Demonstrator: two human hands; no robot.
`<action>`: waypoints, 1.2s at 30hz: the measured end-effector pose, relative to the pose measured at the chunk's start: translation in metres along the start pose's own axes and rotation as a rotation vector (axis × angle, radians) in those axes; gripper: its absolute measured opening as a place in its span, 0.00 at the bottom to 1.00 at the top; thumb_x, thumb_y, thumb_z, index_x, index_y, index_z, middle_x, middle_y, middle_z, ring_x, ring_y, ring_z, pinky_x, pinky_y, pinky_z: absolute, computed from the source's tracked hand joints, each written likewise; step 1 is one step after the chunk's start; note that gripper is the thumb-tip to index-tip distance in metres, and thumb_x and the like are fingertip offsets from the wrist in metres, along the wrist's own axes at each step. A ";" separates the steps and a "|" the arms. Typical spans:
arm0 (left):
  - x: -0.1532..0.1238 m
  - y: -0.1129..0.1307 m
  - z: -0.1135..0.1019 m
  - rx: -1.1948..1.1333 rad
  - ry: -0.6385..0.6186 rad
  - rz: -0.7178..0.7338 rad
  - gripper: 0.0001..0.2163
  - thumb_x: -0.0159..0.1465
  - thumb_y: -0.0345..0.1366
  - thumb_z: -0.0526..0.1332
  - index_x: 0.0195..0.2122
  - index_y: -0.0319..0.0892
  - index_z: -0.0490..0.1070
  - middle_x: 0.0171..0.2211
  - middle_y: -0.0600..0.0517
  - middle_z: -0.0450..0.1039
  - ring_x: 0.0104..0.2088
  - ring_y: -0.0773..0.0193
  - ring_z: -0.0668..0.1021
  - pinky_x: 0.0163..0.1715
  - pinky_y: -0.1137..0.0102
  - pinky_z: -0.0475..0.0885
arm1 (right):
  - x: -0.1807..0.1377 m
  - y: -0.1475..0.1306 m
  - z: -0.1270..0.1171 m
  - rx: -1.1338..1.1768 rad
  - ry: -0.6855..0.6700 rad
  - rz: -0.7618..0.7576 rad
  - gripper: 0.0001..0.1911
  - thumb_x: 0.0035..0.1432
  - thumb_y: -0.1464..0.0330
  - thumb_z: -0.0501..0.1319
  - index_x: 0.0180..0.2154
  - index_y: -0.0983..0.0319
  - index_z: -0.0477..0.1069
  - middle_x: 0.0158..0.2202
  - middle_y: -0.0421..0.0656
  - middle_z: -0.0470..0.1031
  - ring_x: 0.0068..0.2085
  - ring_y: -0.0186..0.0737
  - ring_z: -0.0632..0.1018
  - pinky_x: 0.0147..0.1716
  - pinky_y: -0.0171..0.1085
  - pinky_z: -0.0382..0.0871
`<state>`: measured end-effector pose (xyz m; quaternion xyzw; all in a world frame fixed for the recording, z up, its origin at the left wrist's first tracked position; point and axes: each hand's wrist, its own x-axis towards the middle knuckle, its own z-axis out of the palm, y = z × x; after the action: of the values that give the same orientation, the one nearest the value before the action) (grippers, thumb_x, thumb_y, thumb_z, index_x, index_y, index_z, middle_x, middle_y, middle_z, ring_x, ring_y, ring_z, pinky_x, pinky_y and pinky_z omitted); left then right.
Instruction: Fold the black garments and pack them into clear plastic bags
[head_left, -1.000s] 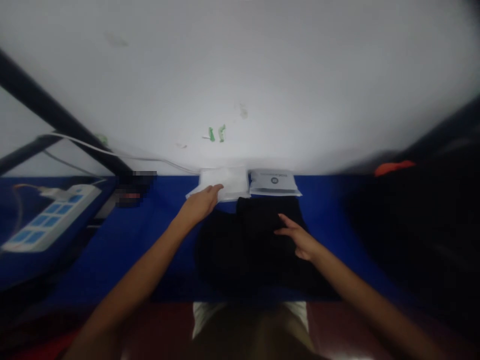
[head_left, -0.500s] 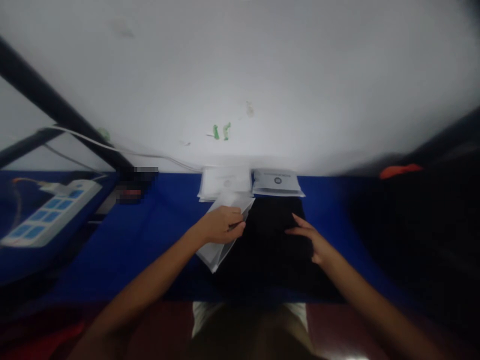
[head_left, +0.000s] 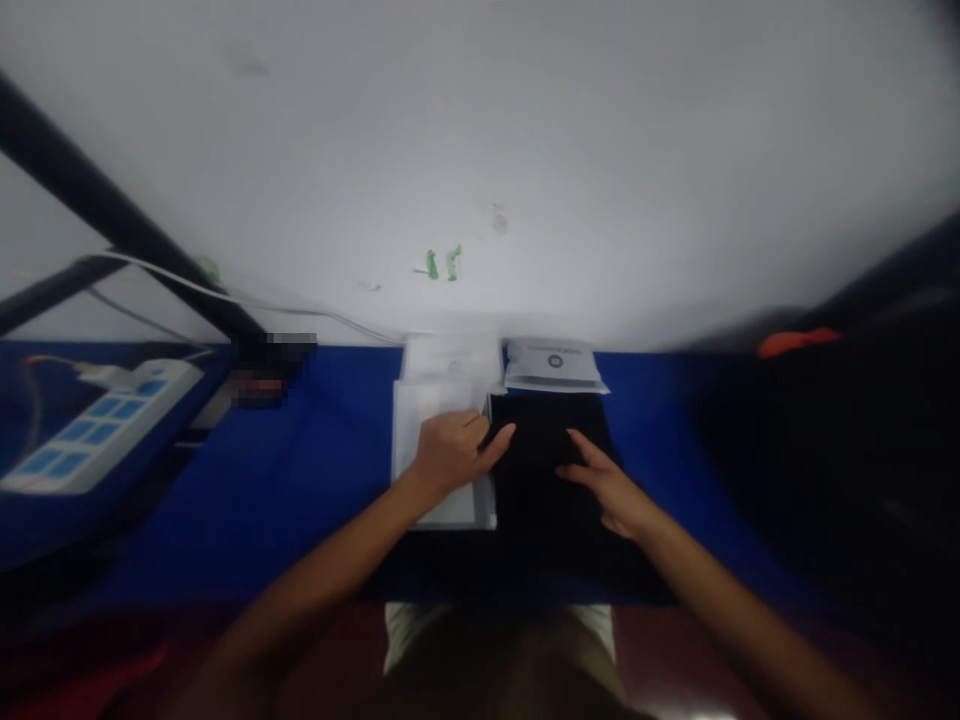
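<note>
The frosted pouch lies, long axis toward the blue tabletop's back edge, under the nearer, curled left hand, grip unclear, left of the black cloth beneath the loosely spread right hand.

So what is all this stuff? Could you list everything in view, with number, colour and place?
Flat bag: one, whitish, under the left hand
Wall-side packets: at least one, white, behind that bag
Printed packet: one, pale with dark mark, right of those
Cloth-like item: count unclear, black, under the right hand
Table surface: one, blue, beneath these
Power strip: one, white with blue sockets, far left
Cable: one, white, along the wall
Wall: one, greyish white, behind
Scraps: two, green, on the wall
Frame: one, dark, left
Unclear object: one, orange, right
Left hand: one, bare, on the bag
Right hand: one, bare, over the black item
</note>
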<state>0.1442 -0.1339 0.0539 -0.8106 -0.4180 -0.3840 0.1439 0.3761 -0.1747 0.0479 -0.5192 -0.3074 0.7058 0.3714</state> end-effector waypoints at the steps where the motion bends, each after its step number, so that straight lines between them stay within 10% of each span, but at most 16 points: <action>1: -0.001 0.001 0.000 0.008 0.011 0.004 0.22 0.66 0.42 0.59 0.16 0.40 0.61 0.15 0.56 0.59 0.17 0.70 0.63 0.20 0.71 0.52 | 0.001 0.001 0.000 -0.028 -0.004 -0.007 0.34 0.47 0.72 0.67 0.56 0.50 0.66 0.54 0.40 0.75 0.53 0.46 0.77 0.51 0.42 0.72; 8: -0.003 0.011 0.002 -0.202 -0.066 0.204 0.19 0.67 0.38 0.58 0.17 0.41 0.62 0.17 0.56 0.61 0.19 0.69 0.63 0.21 0.70 0.55 | 0.009 0.000 0.013 -0.305 -0.199 -0.145 0.32 0.42 0.74 0.69 0.52 0.54 0.73 0.57 0.40 0.73 0.62 0.50 0.68 0.62 0.48 0.59; 13: -0.008 0.009 0.000 -0.250 -0.070 0.261 0.18 0.67 0.36 0.55 0.18 0.41 0.62 0.18 0.55 0.62 0.20 0.68 0.65 0.22 0.69 0.57 | 0.019 0.001 0.029 -0.195 -0.159 0.004 0.31 0.44 0.73 0.66 0.53 0.55 0.72 0.50 0.41 0.78 0.52 0.46 0.77 0.54 0.44 0.68; 24: -0.035 0.006 -0.039 -0.057 -0.784 0.311 0.11 0.61 0.41 0.59 0.26 0.40 0.69 0.19 0.50 0.71 0.17 0.60 0.73 0.20 0.68 0.65 | 0.027 0.003 0.038 0.095 -0.096 -0.090 0.27 0.46 0.74 0.63 0.50 0.55 0.72 0.35 0.37 0.81 0.34 0.41 0.81 0.34 0.37 0.74; 31: -0.045 0.018 -0.043 -0.078 -0.695 0.379 0.11 0.66 0.44 0.55 0.34 0.40 0.68 0.22 0.51 0.73 0.21 0.58 0.76 0.22 0.67 0.68 | 0.032 0.006 0.044 0.232 -0.035 -0.076 0.27 0.44 0.74 0.63 0.49 0.58 0.70 0.32 0.38 0.80 0.29 0.39 0.79 0.30 0.36 0.72; 36: -0.041 0.022 -0.038 -0.100 -0.519 0.400 0.09 0.67 0.38 0.55 0.31 0.41 0.67 0.21 0.53 0.71 0.20 0.62 0.74 0.21 0.69 0.65 | 0.037 0.015 0.041 -0.032 -0.046 -0.312 0.29 0.47 0.74 0.59 0.54 0.57 0.67 0.47 0.40 0.78 0.49 0.44 0.78 0.53 0.44 0.69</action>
<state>0.1279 -0.1914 0.0507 -0.9535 -0.2539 -0.1487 0.0651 0.3272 -0.1533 0.0281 -0.4545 -0.4038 0.6464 0.4611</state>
